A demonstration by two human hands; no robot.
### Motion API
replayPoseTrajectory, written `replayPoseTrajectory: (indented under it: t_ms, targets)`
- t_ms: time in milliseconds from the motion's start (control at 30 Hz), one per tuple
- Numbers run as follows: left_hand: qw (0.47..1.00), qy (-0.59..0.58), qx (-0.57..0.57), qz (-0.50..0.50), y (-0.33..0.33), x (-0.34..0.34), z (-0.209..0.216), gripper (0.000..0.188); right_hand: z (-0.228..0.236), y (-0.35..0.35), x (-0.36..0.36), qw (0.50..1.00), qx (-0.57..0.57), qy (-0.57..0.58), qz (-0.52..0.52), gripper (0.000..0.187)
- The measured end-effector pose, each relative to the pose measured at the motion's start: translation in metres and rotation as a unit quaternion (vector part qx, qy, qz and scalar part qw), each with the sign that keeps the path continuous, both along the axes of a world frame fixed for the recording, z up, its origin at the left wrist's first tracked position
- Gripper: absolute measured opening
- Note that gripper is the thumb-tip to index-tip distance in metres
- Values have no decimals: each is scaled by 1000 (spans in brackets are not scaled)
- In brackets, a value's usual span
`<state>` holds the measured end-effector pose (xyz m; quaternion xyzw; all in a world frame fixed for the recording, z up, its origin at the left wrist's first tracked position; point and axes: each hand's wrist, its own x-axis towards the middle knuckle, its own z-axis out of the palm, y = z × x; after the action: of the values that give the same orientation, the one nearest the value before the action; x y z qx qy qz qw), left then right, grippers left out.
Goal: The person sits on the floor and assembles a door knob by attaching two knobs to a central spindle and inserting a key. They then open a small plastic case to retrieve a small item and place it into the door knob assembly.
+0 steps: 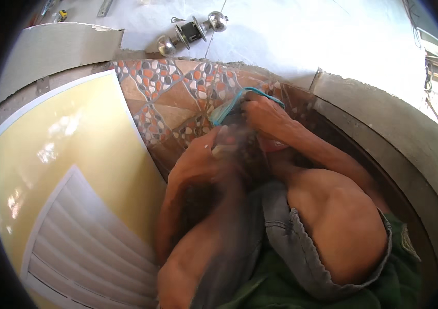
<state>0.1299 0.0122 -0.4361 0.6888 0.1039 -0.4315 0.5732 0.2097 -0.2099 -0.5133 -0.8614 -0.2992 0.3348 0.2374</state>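
A teal-edged, partly see-through pouch (pixel 221 113) is between my hands, low above the patterned tiles. My right hand (pixel 268 114) is closed at its upper right, fingers curled by the teal rim. Nearer to me, my left hand (pixel 196 157) has its fingers bent in at the pouch's lower side. A blur covers those fingertips, and what they grip cannot be made out. The pouch's dark contents are also too smeared to name.
To the left stands a yellow door (pixel 100 121) with a white louvred panel (pixel 82 232). A silver doorknob set (pixel 193 32) lies on the white floor beyond the tiles (pixel 152 82). Farther left are a yellow tape measure (pixel 61 16) and a metal strip (pixel 104 7). Concrete wall ends flank the doorway.
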Motion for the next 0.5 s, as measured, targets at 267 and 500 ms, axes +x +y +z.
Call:
replayPoseTrajectory:
  t_ms: [267, 500]
  targets:
    - [998, -48, 31, 7, 0, -15, -15, 48, -2, 28, 14, 983, -59, -95, 143, 11]
    - [998, -57, -9, 25, -6, -16, -19, 47, -12, 32, 15, 997, -50, -27, 53, 7]
